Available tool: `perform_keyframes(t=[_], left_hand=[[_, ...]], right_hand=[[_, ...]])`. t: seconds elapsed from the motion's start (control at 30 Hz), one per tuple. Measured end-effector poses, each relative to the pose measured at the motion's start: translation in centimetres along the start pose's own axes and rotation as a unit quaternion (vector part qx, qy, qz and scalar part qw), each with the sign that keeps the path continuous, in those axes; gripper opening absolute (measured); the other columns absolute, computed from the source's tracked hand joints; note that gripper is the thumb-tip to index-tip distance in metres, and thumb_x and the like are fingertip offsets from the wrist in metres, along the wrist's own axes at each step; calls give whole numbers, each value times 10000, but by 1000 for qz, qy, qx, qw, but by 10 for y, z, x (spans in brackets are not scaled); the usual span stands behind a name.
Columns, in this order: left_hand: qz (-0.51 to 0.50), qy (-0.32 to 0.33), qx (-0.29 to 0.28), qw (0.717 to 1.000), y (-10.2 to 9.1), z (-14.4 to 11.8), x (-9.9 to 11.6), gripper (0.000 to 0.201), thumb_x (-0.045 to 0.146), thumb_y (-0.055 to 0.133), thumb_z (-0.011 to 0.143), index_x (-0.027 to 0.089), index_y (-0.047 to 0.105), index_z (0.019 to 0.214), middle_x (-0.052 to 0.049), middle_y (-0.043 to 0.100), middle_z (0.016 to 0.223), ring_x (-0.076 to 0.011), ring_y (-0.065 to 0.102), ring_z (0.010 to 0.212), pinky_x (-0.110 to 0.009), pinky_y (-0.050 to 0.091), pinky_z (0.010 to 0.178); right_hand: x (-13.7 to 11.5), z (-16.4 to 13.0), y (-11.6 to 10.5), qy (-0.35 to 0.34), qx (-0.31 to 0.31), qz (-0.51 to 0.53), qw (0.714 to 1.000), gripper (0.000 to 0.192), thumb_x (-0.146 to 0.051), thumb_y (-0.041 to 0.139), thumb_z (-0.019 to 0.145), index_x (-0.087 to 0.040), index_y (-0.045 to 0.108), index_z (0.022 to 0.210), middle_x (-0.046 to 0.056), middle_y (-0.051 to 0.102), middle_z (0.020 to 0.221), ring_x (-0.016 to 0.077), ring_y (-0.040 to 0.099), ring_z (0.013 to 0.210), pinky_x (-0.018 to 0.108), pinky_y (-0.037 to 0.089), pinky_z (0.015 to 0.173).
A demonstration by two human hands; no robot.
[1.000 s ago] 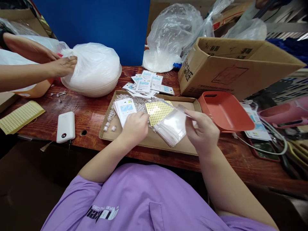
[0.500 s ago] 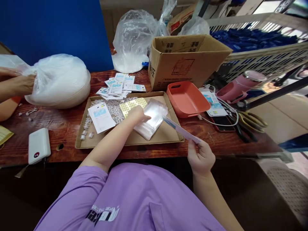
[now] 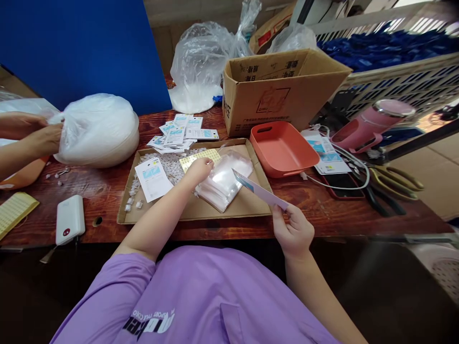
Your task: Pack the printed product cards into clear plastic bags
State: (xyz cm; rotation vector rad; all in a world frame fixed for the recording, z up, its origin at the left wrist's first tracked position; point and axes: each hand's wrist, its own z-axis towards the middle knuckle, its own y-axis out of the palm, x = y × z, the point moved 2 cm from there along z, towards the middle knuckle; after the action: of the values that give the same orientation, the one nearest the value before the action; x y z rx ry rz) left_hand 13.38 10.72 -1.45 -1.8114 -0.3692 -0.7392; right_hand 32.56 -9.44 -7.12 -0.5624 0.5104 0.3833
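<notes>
**Card in one hand, sticker sheet under the other**

Over the worktop's (image 3: 322,210) near edge, the right hand (image 3: 292,231) pinches a card (image 3: 260,191) by its near end, grip closed on it. The left hand (image 3: 199,168) reaches into the cardboard tray (image 3: 247,206), fingertips pinched together on the yellow sticker sheet (image 3: 201,156), beside a stack of clear bags (image 3: 224,181). At far left, another person's hands (image 3: 43,136) grasp a white bag (image 3: 96,129).

**Your table, from left to right**

Before you lies the cardboard tray (image 3: 229,212); in it the card stack (image 3: 153,178) sits left, the sticker sheet (image 3: 199,158) behind centre and the pouch pile (image 3: 224,181) right. Loose cards (image 3: 182,131) lie just beyond the tray. Right of it stands the basin (image 3: 281,150), behind that the carton (image 3: 283,91). Far left rests the power bank (image 3: 70,220).
</notes>
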Motion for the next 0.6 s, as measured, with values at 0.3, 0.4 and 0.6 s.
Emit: perform_keyframes(t=[0.3, 0.4, 0.6], left_hand=[[-145, 9, 48, 988, -3, -28, 6, 138, 254, 487, 852, 192, 554, 956, -85, 669, 1009, -221, 625, 961, -364, 444, 889], [-298, -4, 0, 954, -4, -42, 10, 128, 302, 504, 862, 214, 477, 951, -66, 675, 1002, -189, 668, 889, -346, 482, 824], [-633, -78, -125, 760, -7, -71, 15, 138, 203, 573, 819, 190, 437, 839, -109, 699, 996, -246, 685, 892, -444, 487, 846]], right_hand=[[-6, -2, -8, -67, 8, 33, 997, 356, -128, 593, 824, -219, 607, 1168, 77, 721, 1034, 207, 707, 862, 331, 597, 759], [-24, -2, -13, -186, -42, 104, 976, 461, -98, 564, 818, -227, 541, 1260, 112, 672, 1160, 233, 675, 996, 362, 602, 760], [-47, 0, -7, -301, -106, 122, 940, 395, -81, 510, 858, -186, 564, 1235, 127, 709, 1050, 242, 639, 1071, 360, 599, 807]])
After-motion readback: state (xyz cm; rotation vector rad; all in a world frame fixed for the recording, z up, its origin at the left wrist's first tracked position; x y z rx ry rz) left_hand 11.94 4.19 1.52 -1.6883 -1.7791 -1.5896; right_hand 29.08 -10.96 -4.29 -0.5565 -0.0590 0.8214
